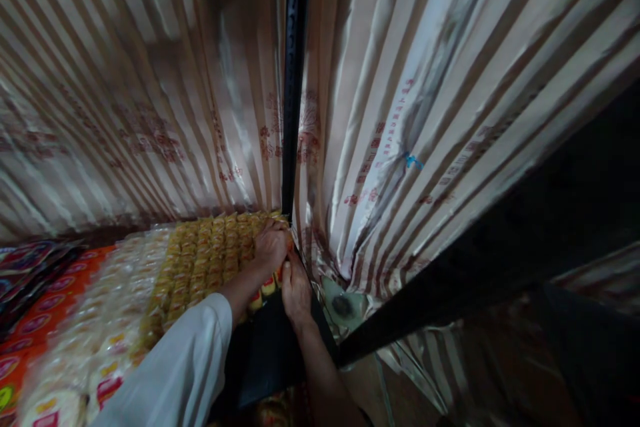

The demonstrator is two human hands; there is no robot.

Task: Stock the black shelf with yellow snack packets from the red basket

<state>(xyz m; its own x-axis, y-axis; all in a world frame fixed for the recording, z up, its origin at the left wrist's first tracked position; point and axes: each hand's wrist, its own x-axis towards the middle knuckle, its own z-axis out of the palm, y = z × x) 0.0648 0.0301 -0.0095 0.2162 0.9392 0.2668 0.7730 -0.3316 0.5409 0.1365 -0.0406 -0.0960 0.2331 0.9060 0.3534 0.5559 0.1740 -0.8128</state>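
Note:
My left hand [271,245] lies with curled fingers on a block of small yellow packets [200,260] at its far right corner, close to a dark upright post [293,80]. My right hand [296,290] rests just below it, fingers closed against the packets' edge beside the post's foot. What the fingers hold, if anything, is hidden. A white sleeve [175,373] covers my left forearm.
Striped shiny curtain fabric [425,113] with red print hangs all around. Clear-wrapped packs [95,340] and red-orange packs [35,320] lie to the left. A dark beam [425,293] slants off right. A dark surface [265,353] lies under my forearms.

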